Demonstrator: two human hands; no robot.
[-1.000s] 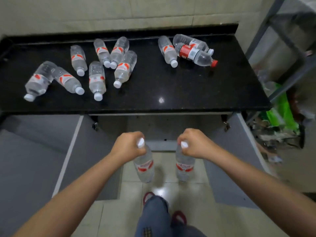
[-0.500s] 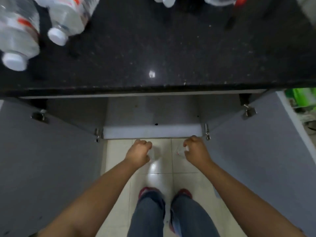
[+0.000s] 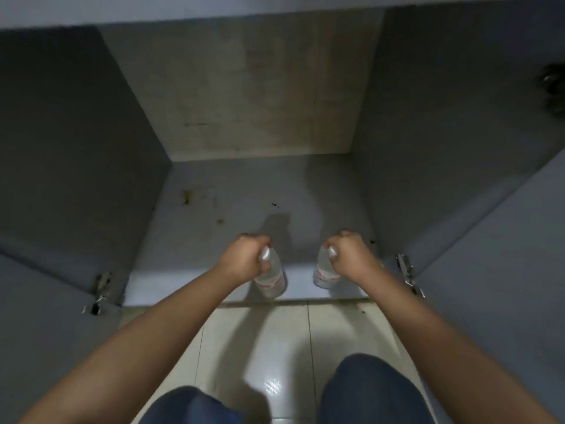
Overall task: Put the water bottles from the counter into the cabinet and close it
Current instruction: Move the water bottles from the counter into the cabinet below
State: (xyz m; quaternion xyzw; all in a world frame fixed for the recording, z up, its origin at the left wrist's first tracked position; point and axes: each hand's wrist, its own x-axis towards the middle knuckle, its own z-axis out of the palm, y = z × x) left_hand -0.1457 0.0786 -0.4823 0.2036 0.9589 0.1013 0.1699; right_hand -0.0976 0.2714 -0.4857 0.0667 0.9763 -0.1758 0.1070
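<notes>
While the person crouches in front of an open grey cabinet (image 3: 263, 191), each hand grips a clear plastic water bottle by its neck, fingers curled around the top just under a white cap. Held by the left hand (image 3: 244, 258), the left bottle (image 3: 270, 281) hangs upright at the front edge of the cabinet floor, its base just over the lip. Gripped by the right hand (image 3: 348, 255), the right bottle (image 3: 324, 272) is also upright at the front of the cabinet floor, near the right wall; whether either base touches the floor cannot be told. Each bottle carries a white label with a red band, but the printing is too blurred to read, so no brand can be named. Both cabinet doors (image 3: 46, 316) stand swung wide, with metal hinges (image 3: 99, 290) visible on each side. Small dark stains mark the cabinet floor. Below, pale glossy floor tiles (image 3: 275, 347) and the person's knees in blue jeans (image 3: 373, 390) fill the foreground.
</notes>
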